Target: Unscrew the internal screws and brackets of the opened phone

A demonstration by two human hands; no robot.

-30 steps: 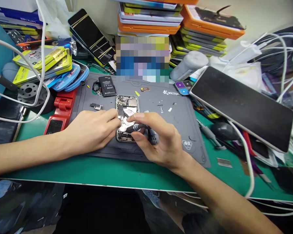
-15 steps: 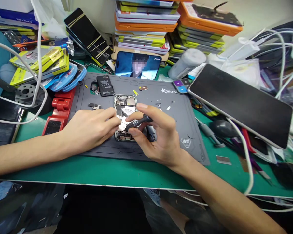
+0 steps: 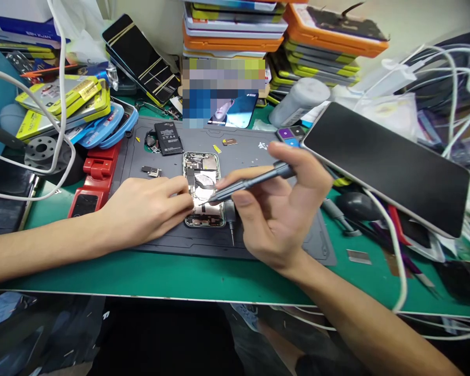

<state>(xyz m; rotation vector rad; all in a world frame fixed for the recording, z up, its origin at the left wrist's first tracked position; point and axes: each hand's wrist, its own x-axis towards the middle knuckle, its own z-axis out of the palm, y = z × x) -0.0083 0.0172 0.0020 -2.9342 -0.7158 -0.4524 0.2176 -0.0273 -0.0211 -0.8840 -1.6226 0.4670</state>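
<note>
An opened phone [image 3: 206, 208] lies on the grey mat with its inner parts bare. My left hand [image 3: 152, 209] is closed at the phone's left edge, its curled fingers gripping the frame. In my right hand [image 3: 285, 209] is a dark screwdriver [image 3: 254, 181], held slantwise with its handle end under the index finger. Its tip points down into the middle of the phone. Beside the phone's right edge a second screwdriver [image 3: 231, 224] lies on the mat, partly behind the right hand. A loose black battery [image 3: 168, 138] rests above the phone.
Small parts [image 3: 152, 171] and scraps dot the mat [image 3: 141, 240]. A lit phone [image 3: 235, 110] leans at the back before stacked boxes [image 3: 235, 28]. To the right sits a large dark-screened device [image 3: 391, 167] among white cables [image 3: 391, 250]. A red holder [image 3: 86, 196] stands left.
My right hand has moved right and turned more open, so more of the screwdriver shows and its angle has changed. The second screwdriver is now better seen. My left hand stays at the phone.
</note>
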